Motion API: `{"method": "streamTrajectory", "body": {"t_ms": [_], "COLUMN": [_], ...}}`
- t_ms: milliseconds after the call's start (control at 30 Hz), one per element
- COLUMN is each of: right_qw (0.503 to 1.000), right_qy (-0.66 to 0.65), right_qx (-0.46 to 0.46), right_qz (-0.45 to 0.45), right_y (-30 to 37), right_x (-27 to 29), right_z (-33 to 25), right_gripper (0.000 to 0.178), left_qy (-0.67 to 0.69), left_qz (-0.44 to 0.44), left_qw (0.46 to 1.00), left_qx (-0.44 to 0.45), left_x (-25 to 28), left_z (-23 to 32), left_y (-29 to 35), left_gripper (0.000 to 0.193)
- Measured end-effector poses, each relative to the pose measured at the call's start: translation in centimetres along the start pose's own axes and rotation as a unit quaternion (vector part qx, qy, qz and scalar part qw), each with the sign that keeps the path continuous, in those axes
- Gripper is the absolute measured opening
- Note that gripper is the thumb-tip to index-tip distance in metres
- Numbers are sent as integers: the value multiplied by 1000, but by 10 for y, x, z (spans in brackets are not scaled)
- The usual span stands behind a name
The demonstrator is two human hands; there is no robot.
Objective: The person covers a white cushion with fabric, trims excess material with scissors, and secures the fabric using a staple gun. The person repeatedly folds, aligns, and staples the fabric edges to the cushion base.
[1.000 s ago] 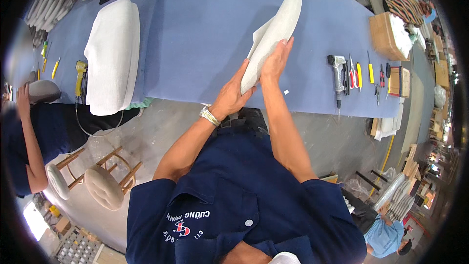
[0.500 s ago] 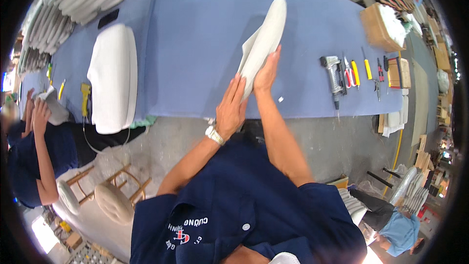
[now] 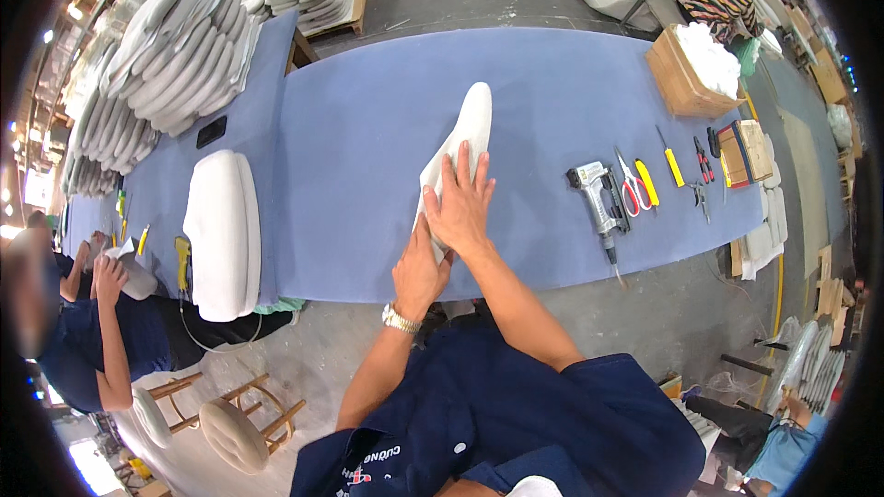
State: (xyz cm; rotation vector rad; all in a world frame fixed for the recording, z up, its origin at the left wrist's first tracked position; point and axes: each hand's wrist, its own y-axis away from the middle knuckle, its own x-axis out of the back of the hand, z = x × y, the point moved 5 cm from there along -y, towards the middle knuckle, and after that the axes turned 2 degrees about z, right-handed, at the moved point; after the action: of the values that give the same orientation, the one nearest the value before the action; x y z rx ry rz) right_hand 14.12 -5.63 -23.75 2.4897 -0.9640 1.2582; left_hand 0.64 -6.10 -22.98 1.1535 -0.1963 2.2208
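A light grey fabric-covered cushion [image 3: 476, 110] stands on its edge above the blue table, pointing away from me. My left hand [image 3: 421, 274] grips its near end, thumb on one side and fingers on the other. Across the cushion's right face lies my right hand [image 3: 460, 209], flat with its fingers spread. Its underside and near end are partly hidden by my hands. To the left, two similar cushions [image 3: 221, 235] lie one against the other on the table.
The blue table [image 3: 368, 110] carries a staple gun [image 3: 599, 202], red-handled scissors [image 3: 633, 189], yellow-handled tools [image 3: 672, 166] and pliers [image 3: 702, 201] at right. Behind them stands a cardboard box [image 3: 686, 83] with white filling. Stacked cushions [image 3: 189, 64] rise at far left; a co-worker's arm [image 3: 112, 340] is nearby.
The cushion has come down in the picture and closer to me. My right hand has shifted from its edge to lie spread over its face. The view has tilted, showing more beyond the table.
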Motion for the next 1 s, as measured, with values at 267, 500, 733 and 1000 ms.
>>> {"method": "streamTrajectory", "body": {"t_ms": [267, 500, 733, 1000], "right_qw": [998, 986, 861, 833], "right_qy": [20, -73, -219, -508], "right_qx": [-27, -44, -295, -161], "right_qz": [-53, -141, -352, -152], "right_y": [-109, -246, -218, -116], "right_x": [7, -31, 15, 77], "right_z": [24, 126, 227, 231], "right_gripper": [56, 41, 57, 65], "left_qy": [-38, 42, 430, 528], "left_qz": [70, 99, 99, 305], "left_qw": [996, 994, 823, 730], "left_qx": [36, 36, 357, 310], "left_x": [-1, -16, -91, -51], "left_z": [-8, -24, -58, -118], "left_y": [6, 38, 101, 21], "left_gripper": [85, 81, 76, 68]}}
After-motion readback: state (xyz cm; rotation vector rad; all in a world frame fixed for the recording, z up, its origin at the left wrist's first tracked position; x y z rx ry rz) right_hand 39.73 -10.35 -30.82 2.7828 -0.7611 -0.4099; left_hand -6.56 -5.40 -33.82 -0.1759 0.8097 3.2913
